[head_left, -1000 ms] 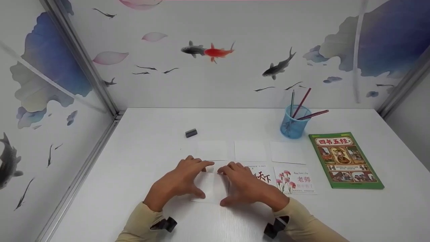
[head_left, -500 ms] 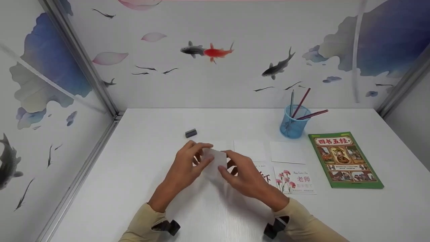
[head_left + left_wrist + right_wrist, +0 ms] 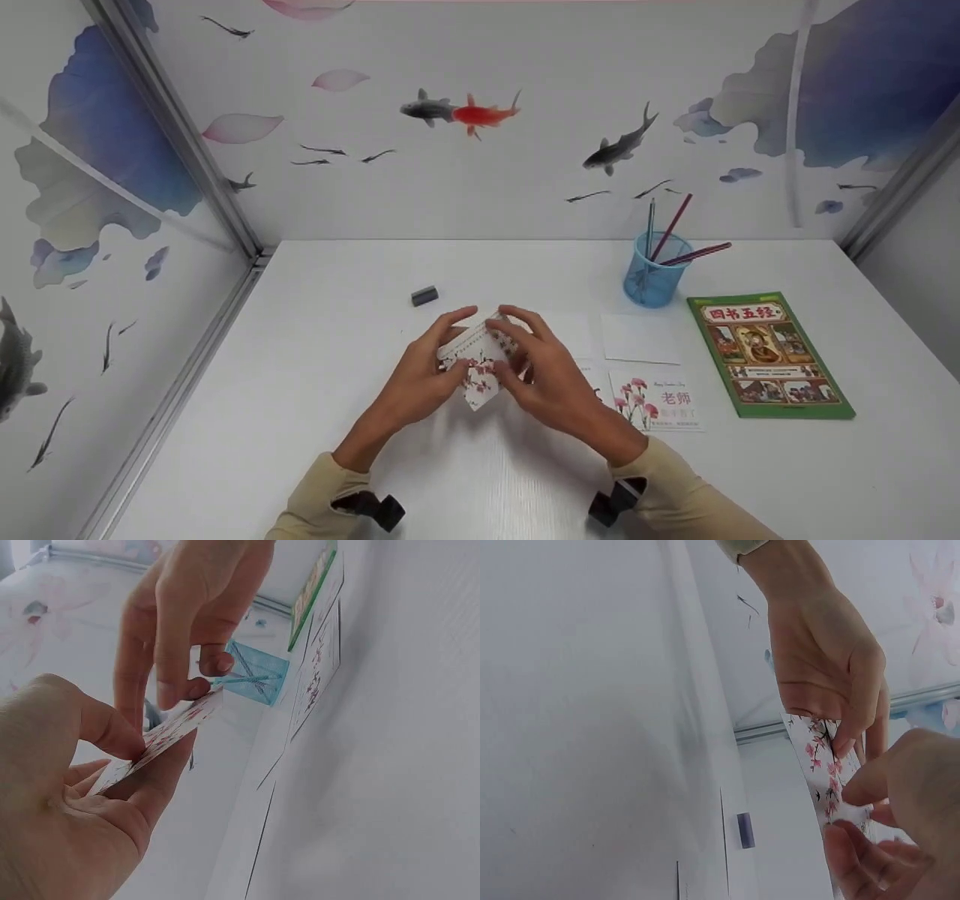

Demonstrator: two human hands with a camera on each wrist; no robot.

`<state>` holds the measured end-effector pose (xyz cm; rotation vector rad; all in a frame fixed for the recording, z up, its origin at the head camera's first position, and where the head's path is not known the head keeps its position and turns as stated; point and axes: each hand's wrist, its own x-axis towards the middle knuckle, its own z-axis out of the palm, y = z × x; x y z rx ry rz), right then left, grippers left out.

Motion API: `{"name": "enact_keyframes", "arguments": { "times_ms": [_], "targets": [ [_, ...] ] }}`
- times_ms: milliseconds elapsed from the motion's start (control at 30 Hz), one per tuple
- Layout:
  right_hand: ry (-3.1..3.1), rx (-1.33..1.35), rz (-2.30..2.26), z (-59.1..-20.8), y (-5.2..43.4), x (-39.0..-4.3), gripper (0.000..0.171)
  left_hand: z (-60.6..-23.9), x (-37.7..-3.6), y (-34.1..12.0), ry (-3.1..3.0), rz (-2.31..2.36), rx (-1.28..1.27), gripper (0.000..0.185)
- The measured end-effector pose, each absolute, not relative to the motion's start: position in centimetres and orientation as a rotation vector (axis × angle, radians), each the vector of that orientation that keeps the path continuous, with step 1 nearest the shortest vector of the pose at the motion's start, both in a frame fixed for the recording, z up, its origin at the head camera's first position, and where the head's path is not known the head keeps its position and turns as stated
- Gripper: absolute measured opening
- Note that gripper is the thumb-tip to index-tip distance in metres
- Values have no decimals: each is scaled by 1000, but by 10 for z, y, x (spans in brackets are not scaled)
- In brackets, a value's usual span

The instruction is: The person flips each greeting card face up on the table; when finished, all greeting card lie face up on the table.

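White worktop, fish-print walls | left hand [image 3: 420, 382] and right hand [image 3: 541, 371] pinch blossom card [image 3: 478, 360] — light, thin, bendy | hold by edges

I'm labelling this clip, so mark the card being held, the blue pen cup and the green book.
card [image 3: 480, 367]: head view, its flower-printed face between both hands.
blue pen cup [image 3: 651, 286]: head view, its mesh wall.
green book [image 3: 769, 354]: head view, middle of its cover.

Head view looks down from above; both wrist views close on the card [image 3: 478, 363]
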<state>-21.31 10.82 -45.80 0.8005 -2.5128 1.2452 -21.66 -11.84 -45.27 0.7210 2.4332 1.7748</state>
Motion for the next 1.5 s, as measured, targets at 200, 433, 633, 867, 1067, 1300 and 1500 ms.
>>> {"name": "enact_keyframes", "arguments": {
  "times_ms": [200, 433, 633, 867, 1067, 1300, 1500],
  "targets": [
    [-2667, 457, 1312, -459, 116, -219, 61, -455, -217, -117, 2456, 1900, 549, 70],
    [-2533, 519, 1457, -451, 120, -223, 48, -456, -217, -114, 2146, 1908, 520, 62],
    [-2474, 700, 1377, -454, 116, -219, 41, -458, -217, -118, 2184, 1773, 516, 41],
    [-2622, 826, 1068, -457, 111, -211, 51, -459, -219, -124, 2266, 1763, 293, 48],
    [-2731, 869, 845, -459, 109, -208, 69, -459, -224, -132, 2127, 1788, 313, 47],
    [-2841, 940, 886, -468, 110, -209, 62, -460, -225, -138, 2452, 1533, 433, 64],
    [-2937, 1047, 809, -478, 110, -209, 60, -466, -224, -138, 2729, 1205, 543, 48]
  ]
}}
